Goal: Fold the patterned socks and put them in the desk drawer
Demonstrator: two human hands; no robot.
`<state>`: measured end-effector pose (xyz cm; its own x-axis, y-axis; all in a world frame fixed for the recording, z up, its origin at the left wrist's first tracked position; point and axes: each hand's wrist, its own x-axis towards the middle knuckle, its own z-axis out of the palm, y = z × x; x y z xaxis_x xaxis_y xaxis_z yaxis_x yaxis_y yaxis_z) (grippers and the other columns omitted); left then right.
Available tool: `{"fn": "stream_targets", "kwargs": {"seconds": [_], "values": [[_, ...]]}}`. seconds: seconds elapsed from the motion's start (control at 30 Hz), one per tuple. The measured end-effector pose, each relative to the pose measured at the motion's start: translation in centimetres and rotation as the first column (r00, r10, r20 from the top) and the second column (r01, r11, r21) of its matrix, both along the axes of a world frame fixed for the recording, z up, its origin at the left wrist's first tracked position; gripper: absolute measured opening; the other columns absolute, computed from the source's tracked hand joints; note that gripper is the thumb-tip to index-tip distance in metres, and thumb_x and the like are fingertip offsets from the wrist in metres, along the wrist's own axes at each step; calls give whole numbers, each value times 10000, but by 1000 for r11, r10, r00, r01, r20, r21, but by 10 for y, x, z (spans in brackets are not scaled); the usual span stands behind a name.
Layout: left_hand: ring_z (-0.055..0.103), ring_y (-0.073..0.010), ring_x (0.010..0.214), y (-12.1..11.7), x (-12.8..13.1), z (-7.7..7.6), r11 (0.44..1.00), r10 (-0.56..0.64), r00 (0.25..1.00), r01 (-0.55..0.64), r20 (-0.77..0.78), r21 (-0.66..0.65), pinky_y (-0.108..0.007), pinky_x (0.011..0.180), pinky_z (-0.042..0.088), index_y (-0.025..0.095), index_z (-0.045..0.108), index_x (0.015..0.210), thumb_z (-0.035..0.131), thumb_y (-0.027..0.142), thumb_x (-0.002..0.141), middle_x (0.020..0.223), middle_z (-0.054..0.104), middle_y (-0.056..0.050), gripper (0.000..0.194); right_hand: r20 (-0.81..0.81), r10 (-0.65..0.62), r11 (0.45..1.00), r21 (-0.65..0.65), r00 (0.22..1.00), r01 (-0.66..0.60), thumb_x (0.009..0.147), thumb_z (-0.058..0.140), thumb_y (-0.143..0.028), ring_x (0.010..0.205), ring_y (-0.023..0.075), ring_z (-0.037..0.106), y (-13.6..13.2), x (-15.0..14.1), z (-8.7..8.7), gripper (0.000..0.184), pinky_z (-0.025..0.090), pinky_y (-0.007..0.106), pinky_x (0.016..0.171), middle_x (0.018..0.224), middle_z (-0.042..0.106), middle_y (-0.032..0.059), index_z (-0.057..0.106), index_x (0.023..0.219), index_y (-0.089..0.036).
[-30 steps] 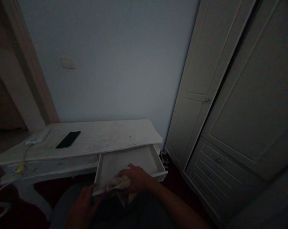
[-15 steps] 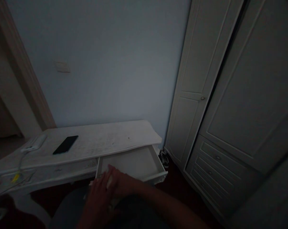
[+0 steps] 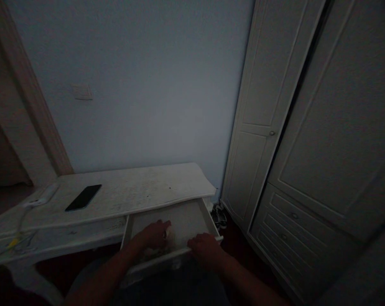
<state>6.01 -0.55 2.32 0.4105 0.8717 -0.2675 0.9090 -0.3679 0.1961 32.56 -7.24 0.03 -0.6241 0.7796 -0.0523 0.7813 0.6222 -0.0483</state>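
Note:
A white desk drawer (image 3: 186,219) is pulled out in front of me. Inside it, my left hand (image 3: 157,233) has its fingers bent around a pale, crumpled piece (image 3: 169,233), perhaps a wipe or cloth; the dim light hides its exact kind. My right hand (image 3: 205,250) curls over the top of the drawer's front panel toward its right end, fingers closed on the edge. Some light smudges or scraps near the drawer's front left corner are too dark to make out.
On the worn white desk (image 3: 154,185) lie a dark phone (image 3: 84,197) and a white corded device (image 3: 42,196) with a yellow-tagged cable (image 3: 15,240). Shoes (image 3: 218,216) stand on the floor at right, beside a tall wardrobe (image 3: 252,161).
My hands were together above the drawer's front left. Now they are apart: the left is down inside the drawer, and the right has moved rightward onto the drawer's front edge.

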Motion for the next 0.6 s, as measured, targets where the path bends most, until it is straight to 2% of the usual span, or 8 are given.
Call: {"fn": "stream_targets", "kwargs": {"seconds": [0.07,0.2,0.3,0.37,0.43,0.5,0.6], "values": [[686,-261,1133,14,36,-7,999,-37,999,36,24,29,-501,978,585,212,614,1377,718,434,991,1350,666,-93,457,-9,2,1000,-10,1000,-3,1004,615,-363,1008,299,742,2,-5,-3,215,529,376,847,1091,792,119,706,1114,-203],[639,-287,1231,25,109,-18,982,-163,979,150,124,112,-536,1031,554,226,600,1400,694,454,1005,1434,615,-101,466,-82,19,1000,-21,996,-21,982,646,-336,1112,314,719,1,-6,-4,231,523,389,937,1182,778,130,709,1142,-182],[623,-291,1254,27,132,-23,967,-244,959,231,144,105,-482,1052,514,281,631,1358,709,348,964,1403,634,-80,407,-117,3,1000,-24,993,-6,982,641,-313,1160,318,699,-3,-4,-3,246,512,397,981,1239,760,143,704,1177,-177],[649,-292,1217,30,124,-23,967,-249,958,237,143,96,-411,1015,515,332,645,1325,782,309,850,1381,641,-64,495,-117,-19,1000,-21,993,17,992,630,-322,1132,317,703,-6,-5,-3,241,511,404,976,1212,763,147,701,1169,-175],[676,-291,1171,33,101,-19,975,-213,968,202,134,93,-371,983,521,339,640,1316,818,337,773,1366,642,-63,571,-96,-37,999,-16,995,35,992,631,-328,1090,313,710,-8,-7,-3,226,511,406,957,1160,767,144,699,1142,-173],[673,-294,1192,33,69,-14,986,-142,984,131,111,100,-370,999,514,306,618,1342,747,361,824,1369,638,-86,537,-73,-54,999,1,996,54,999,625,-345,1056,311,710,-9,-9,-4,225,509,406,929,1119,763,138,691,1131,-176],[647,-305,1269,24,17,-6,995,-39,998,34,50,92,-417,1046,500,299,578,1418,614,278,893,1450,608,-110,527,-59,-58,998,27,997,60,1011,611,-378,1034,309,703,-9,-11,-6,228,498,412,912,1087,758,123,677,1115,-185]]}}
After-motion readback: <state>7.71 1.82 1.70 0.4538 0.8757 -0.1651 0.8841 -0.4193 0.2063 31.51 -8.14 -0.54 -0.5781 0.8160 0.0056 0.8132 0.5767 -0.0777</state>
